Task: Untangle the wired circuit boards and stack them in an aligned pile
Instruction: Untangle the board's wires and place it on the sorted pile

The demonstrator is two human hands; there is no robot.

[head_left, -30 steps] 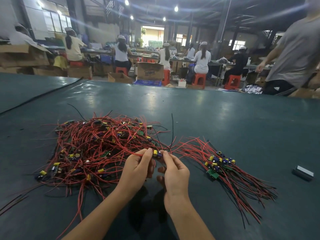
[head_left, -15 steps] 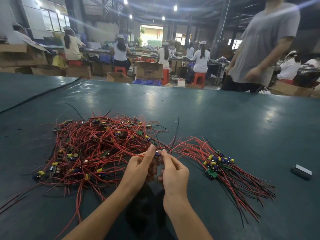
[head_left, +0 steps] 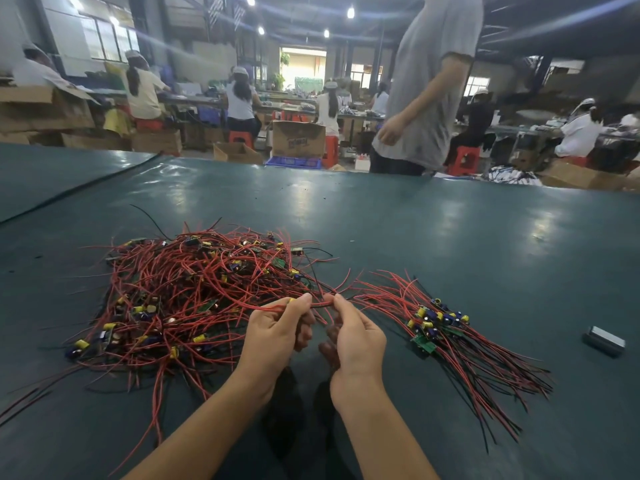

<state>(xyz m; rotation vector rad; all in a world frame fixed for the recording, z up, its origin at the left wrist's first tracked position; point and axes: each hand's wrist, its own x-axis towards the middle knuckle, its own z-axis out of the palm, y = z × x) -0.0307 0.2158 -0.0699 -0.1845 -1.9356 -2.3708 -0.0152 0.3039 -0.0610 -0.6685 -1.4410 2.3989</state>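
Observation:
A big tangle of small circuit boards with red and black wires lies on the dark green table, left of centre. To the right sits an aligned pile of boards, its wires fanning toward the near right. Between the two, my left hand and my right hand are raised close together, each pinching the same red wires that run from the tangle. Whatever board hangs on those wires is hidden behind my fingers.
A small dark rectangular block lies on the table at the right. A person in a grey shirt walks along the table's far edge. Beyond are seated workers, cardboard boxes and red stools.
The small board with yellow and blue parts seen between my fingertips a second ago is out of sight; both hands now pinch red wires. The person in grey walked left along the far edge.

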